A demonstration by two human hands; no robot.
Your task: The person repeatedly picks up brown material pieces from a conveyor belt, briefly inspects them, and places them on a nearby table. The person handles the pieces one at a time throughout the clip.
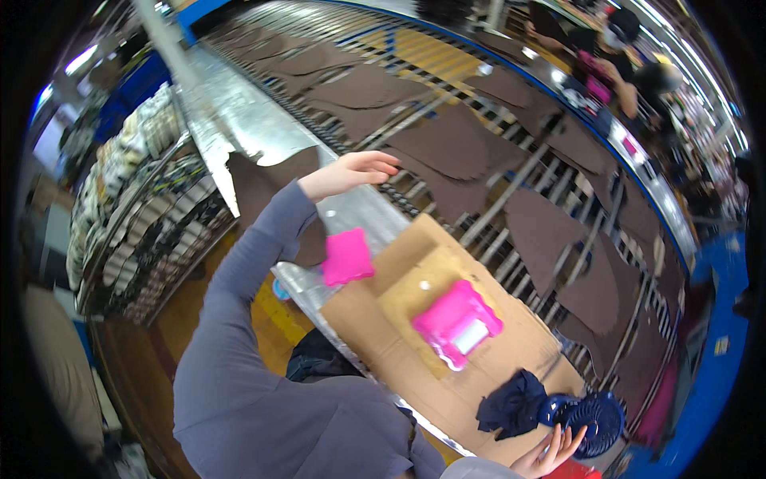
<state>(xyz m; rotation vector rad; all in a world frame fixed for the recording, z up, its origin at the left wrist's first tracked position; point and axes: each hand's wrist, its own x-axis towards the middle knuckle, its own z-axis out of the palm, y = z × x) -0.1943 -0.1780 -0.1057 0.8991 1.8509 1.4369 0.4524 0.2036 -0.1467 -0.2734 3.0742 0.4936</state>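
Observation:
My left hand [351, 174] is stretched to the right with its fingers extended and nothing in it. It hovers over the metal edge, close to a stack of dark brown cut pieces [447, 144] on the rollers. Beneath my left forearm, another brown piece [259, 188] lies over the metal ledge [255, 120]. At the lower right, my right hand [550, 453] has its fingers apart at the near rim of a small dark blue fan [594, 423]; whether they press on it I cannot tell. A crumpled dark cloth [513, 405] sits beside the fan.
A bright pink frame-like item [459, 321] rests on a tan pad [403, 299] over cardboard [359, 327]. A flat pink piece [348, 257] lies nearby. More brown pieces [546, 231] cover the roller conveyor. Bundled pieces fill a rack [144, 239] at left. People work across the conveyor.

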